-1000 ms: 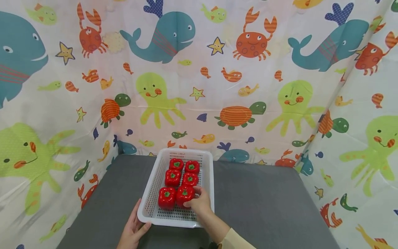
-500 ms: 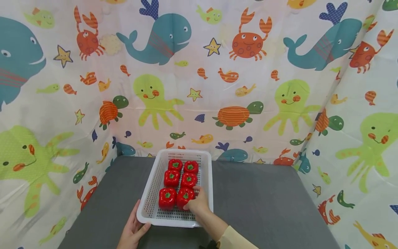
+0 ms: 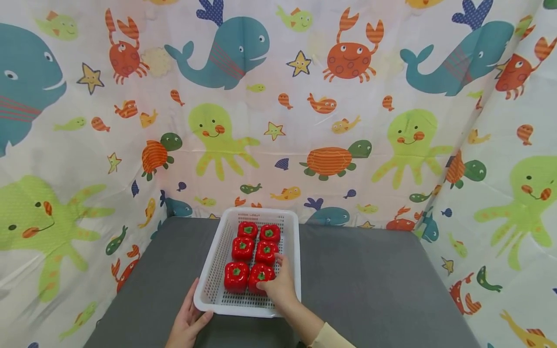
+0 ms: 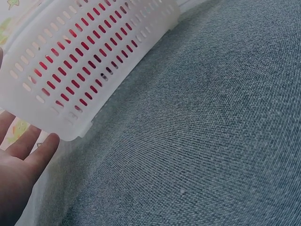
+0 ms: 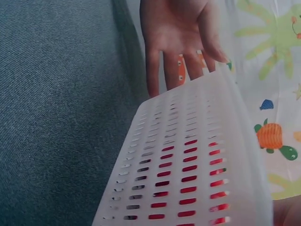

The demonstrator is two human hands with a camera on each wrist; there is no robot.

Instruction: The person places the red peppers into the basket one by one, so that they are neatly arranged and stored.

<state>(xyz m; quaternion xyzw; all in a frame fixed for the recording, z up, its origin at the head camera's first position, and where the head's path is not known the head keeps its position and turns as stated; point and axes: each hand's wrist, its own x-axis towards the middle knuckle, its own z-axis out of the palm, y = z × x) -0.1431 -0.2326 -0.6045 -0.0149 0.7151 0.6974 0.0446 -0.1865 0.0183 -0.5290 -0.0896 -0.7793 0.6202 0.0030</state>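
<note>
A white perforated plastic basket (image 3: 243,311) holds several shiny red bell peppers with green stems, in two columns. My left hand (image 3: 188,319) rests on the basket's near left corner. Its thumb lies at the front wall and its fingers along the left side; they look straight in the right wrist view. My right hand (image 3: 282,285) reaches into the basket over the near right bell pepper (image 3: 261,275). Its thumb lies against that pepper, while the index finger extends past it to the edge of the middle right bell pepper (image 3: 266,252).
The basket stands on a dark grey cloth-covered table (image 3: 361,290). White curtains (image 3: 278,96) printed with sea animals rise behind the table and along both sides.
The right hand's fingers have opened away from the near right pepper's side and now reach farther back. The left hand has stayed at the corner. The peppers hold their places.
</note>
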